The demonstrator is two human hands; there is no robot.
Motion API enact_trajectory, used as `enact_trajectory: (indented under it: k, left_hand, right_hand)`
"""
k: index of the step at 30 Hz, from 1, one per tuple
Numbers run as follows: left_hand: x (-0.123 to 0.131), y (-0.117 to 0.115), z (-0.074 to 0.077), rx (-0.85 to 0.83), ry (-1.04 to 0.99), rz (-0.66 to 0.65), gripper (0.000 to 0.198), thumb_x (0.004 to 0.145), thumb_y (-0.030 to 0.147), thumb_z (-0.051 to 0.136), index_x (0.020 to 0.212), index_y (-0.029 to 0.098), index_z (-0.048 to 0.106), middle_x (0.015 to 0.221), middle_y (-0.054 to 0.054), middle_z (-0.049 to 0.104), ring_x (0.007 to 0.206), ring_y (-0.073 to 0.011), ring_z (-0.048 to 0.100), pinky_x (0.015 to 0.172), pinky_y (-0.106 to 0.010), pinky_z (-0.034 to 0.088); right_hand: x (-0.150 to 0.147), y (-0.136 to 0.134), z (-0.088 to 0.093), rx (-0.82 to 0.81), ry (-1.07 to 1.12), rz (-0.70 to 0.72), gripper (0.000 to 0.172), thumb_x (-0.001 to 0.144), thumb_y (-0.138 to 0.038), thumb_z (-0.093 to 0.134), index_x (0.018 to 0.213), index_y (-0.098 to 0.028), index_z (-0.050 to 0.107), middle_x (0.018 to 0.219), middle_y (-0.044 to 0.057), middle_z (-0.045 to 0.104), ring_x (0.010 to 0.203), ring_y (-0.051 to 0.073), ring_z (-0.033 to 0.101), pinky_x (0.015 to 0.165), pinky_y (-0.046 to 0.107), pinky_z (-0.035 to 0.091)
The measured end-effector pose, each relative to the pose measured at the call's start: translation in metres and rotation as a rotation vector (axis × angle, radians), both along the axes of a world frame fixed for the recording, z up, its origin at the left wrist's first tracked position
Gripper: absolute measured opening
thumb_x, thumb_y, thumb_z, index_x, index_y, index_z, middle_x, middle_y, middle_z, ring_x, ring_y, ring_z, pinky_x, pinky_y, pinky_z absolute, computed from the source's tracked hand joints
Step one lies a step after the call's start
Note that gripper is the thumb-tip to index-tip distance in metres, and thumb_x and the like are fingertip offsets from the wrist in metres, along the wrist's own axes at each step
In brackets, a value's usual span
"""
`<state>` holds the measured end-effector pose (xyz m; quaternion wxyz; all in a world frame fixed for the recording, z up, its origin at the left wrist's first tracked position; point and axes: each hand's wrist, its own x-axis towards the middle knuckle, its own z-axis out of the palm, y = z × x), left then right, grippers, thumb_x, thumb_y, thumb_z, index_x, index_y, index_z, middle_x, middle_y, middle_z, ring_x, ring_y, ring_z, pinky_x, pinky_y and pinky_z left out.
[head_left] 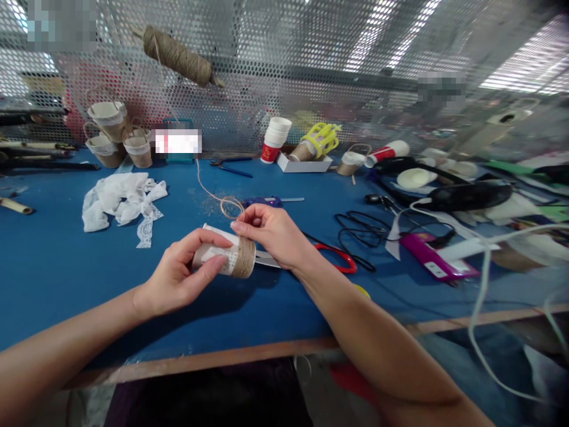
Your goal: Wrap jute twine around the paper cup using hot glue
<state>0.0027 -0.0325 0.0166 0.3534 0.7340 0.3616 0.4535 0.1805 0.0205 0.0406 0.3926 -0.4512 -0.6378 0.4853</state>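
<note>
My left hand is wrapped round a paper cup, which lies tilted on its side above the table. Twine is wound in a band round the end of the cup that points right. My right hand pinches the loose twine at the top of that band. From there the twine loops back across the table toward the mesh wall, where a twine spool hangs. Scissors with red handles lie beneath my right wrist, their blades partly hidden. Just beyond the hand is a blue glue gun.
White lace lies at left, before several twine-covered cups. Pliers, stacked paper cups and a white box stand toward the back. Black cable and a purple power strip clutter the right.
</note>
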Motion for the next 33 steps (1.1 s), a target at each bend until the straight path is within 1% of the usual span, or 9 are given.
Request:
enact_trajectory:
  k: [8, 12, 17, 20, 23, 26, 29, 31, 33]
  left_hand:
    - [0.004, 0.001, 0.002, -0.130, -0.125, 0.011, 0.013, 0.082, 0.026, 0.054, 0.091, 0.017, 0.055, 0.067, 0.002, 0.050, 0.051, -0.0062, 0.039, 0.045, -0.016, 0.035]
    - [0.004, 0.001, 0.002, -0.141, -0.141, 0.006, 0.013, 0.082, 0.026, 0.054, 0.092, 0.018, 0.055, 0.066, 0.002, 0.049, 0.052, -0.0066, 0.040, 0.047, -0.016, 0.036]
    - [0.002, 0.001, -0.001, -0.055, -0.070, 0.004, 0.012, 0.083, 0.023, 0.053, 0.094, 0.018, 0.053, 0.064, 0.004, 0.046, 0.047, -0.0047, 0.034, 0.043, -0.015, 0.031]
    - [0.000, 0.002, -0.003, 0.037, -0.009, 0.022, 0.014, 0.083, 0.020, 0.051, 0.097, 0.018, 0.052, 0.059, 0.006, 0.042, 0.042, -0.0040, 0.030, 0.039, -0.015, 0.026]
    - [-0.001, 0.004, -0.003, 0.165, 0.049, 0.056, 0.017, 0.083, 0.016, 0.050, 0.099, 0.017, 0.051, 0.056, 0.007, 0.042, 0.041, -0.0040, 0.029, 0.038, -0.015, 0.026]
    - [-0.002, 0.006, -0.003, 0.291, 0.105, 0.106, 0.022, 0.081, 0.013, 0.050, 0.103, 0.017, 0.050, 0.066, 0.004, 0.052, 0.046, -0.0049, 0.040, 0.044, -0.015, 0.034]
    - [-0.003, 0.009, -0.005, 0.362, 0.167, 0.105, 0.026, 0.081, 0.013, 0.051, 0.106, 0.018, 0.049, 0.084, -0.001, 0.060, 0.063, -0.0085, 0.054, 0.057, -0.017, 0.043]
    - [-0.005, 0.012, -0.008, 0.352, 0.189, 0.070, 0.029, 0.081, 0.013, 0.052, 0.108, 0.019, 0.048, 0.090, -0.003, 0.061, 0.071, -0.0107, 0.058, 0.064, -0.018, 0.044]
    - [-0.006, 0.015, -0.010, 0.271, 0.156, 0.042, 0.033, 0.080, 0.016, 0.054, 0.112, 0.019, 0.045, 0.094, -0.004, 0.061, 0.076, -0.0120, 0.058, 0.069, -0.020, 0.045]
  right_hand:
    - [-0.002, 0.000, -0.001, -0.066, 0.025, -0.006, 0.024, 0.059, -0.032, 0.071, 0.067, -0.017, 0.055, 0.060, -0.004, 0.055, 0.054, 0.008, 0.048, 0.053, 0.023, 0.037]
    - [-0.002, 0.000, -0.001, -0.101, 0.038, 0.001, 0.024, 0.059, -0.032, 0.072, 0.067, -0.017, 0.055, 0.059, -0.004, 0.056, 0.054, 0.008, 0.049, 0.053, 0.022, 0.037]
    - [-0.002, 0.001, -0.003, -0.101, 0.037, -0.008, 0.026, 0.061, -0.034, 0.071, 0.073, -0.016, 0.056, 0.063, -0.002, 0.058, 0.057, 0.009, 0.051, 0.055, 0.023, 0.039]
    - [0.000, 0.002, -0.001, -0.059, 0.005, -0.016, 0.026, 0.068, -0.039, 0.065, 0.074, -0.016, 0.055, 0.067, -0.001, 0.059, 0.059, 0.009, 0.052, 0.058, 0.023, 0.039]
    - [0.005, 0.002, 0.005, -0.055, -0.035, -0.026, 0.033, 0.076, -0.048, 0.054, 0.068, -0.016, 0.052, 0.064, -0.001, 0.057, 0.056, 0.008, 0.050, 0.055, 0.022, 0.038]
    - [0.010, 0.000, 0.011, -0.093, -0.052, 0.023, 0.039, 0.078, -0.052, 0.050, 0.062, -0.016, 0.051, 0.057, -0.003, 0.052, 0.051, 0.007, 0.047, 0.051, 0.022, 0.037]
    - [0.012, -0.001, 0.013, -0.210, 0.017, 0.133, 0.036, 0.074, -0.049, 0.056, 0.061, -0.016, 0.052, 0.054, -0.003, 0.052, 0.049, 0.006, 0.047, 0.050, 0.022, 0.036]
    - [0.011, 0.000, 0.012, -0.288, 0.085, 0.139, 0.030, 0.071, -0.044, 0.062, 0.063, -0.016, 0.052, 0.054, -0.004, 0.053, 0.049, 0.006, 0.047, 0.050, 0.021, 0.035]
    - [0.009, 0.000, 0.010, -0.309, 0.127, 0.102, 0.027, 0.069, -0.039, 0.064, 0.063, -0.016, 0.052, 0.054, -0.005, 0.053, 0.048, 0.005, 0.047, 0.050, 0.021, 0.035]
